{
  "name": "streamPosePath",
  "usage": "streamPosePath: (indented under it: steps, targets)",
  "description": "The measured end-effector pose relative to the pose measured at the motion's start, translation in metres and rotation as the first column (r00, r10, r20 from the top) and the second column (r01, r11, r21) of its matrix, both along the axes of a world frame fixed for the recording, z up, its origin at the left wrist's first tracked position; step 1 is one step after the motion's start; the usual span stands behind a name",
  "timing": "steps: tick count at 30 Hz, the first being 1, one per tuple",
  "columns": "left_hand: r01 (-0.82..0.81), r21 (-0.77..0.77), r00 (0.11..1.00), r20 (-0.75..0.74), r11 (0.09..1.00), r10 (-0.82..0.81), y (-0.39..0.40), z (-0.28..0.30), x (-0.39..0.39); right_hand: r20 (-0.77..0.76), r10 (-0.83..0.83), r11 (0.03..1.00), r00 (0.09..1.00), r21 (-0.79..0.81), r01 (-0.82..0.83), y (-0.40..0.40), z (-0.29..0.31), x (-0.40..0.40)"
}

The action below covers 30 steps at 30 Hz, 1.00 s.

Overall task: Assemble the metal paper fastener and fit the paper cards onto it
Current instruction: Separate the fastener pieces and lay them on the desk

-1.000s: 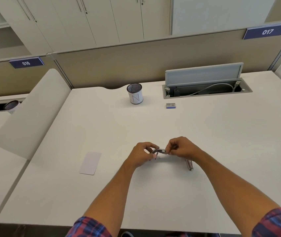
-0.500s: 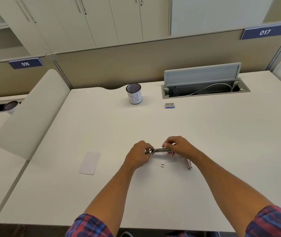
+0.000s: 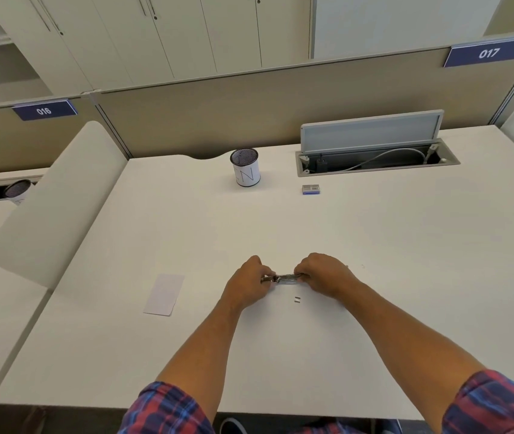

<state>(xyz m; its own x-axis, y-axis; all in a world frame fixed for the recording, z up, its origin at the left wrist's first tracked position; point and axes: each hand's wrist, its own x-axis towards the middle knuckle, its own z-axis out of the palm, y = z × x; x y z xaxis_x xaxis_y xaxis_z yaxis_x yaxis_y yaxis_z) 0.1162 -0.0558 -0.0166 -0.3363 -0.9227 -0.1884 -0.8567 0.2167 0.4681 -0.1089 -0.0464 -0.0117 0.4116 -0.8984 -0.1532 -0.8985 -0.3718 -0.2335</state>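
Observation:
Both hands hold a thin metal fastener strip (image 3: 285, 278) level just above the white desk (image 3: 374, 277). My left hand (image 3: 247, 285) pinches its left end and my right hand (image 3: 324, 277) pinches its right end; the fingers hide the ends. Two tiny metal slider pieces (image 3: 297, 299) lie on the desk just below the strip. A pale paper card (image 3: 164, 295) lies flat to the left, apart from both hands.
A mesh pen cup (image 3: 245, 166) stands at the back centre. A small blue-grey box (image 3: 311, 189) lies to its right, in front of an open cable hatch (image 3: 374, 158). A curved white divider (image 3: 58, 202) rises along the desk's left edge.
The strip has been turned level between my hands, and both hands have closed over its ends. The two small sliders came into view on the desk. The second metal piece by my right wrist is hidden now.

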Motion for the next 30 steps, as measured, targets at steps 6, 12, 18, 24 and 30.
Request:
streamPosePath:
  steps: [6,12,18,24,30]
  targets:
    - [0.071,-0.163,0.987,0.156,0.984,-0.045,0.002,-0.003,0.0,-0.049,0.04,0.994,0.998,-0.104,-0.045,0.003,-0.01,0.0]
    - [0.041,-0.202,0.992,0.127,0.979,-0.016,0.005,-0.009,0.001,0.031,0.018,0.996,0.999,-0.087,-0.015,0.004,-0.011,-0.003]
    - [-0.035,-0.363,0.999,0.023,0.931,0.046,0.027,-0.011,-0.005,0.213,-0.058,0.985,0.975,-0.146,0.091,0.015,-0.014,-0.004]
    - [0.123,-0.502,0.99,0.002,0.856,-0.14,0.051,-0.017,-0.016,0.34,0.067,0.978,0.938,-0.208,0.005,0.034,-0.017,-0.009]
    - [0.257,-0.468,0.963,0.048,0.846,-0.266,0.055,-0.02,-0.03,0.331,0.057,0.992,0.942,-0.127,-0.016,0.043,-0.025,-0.01]
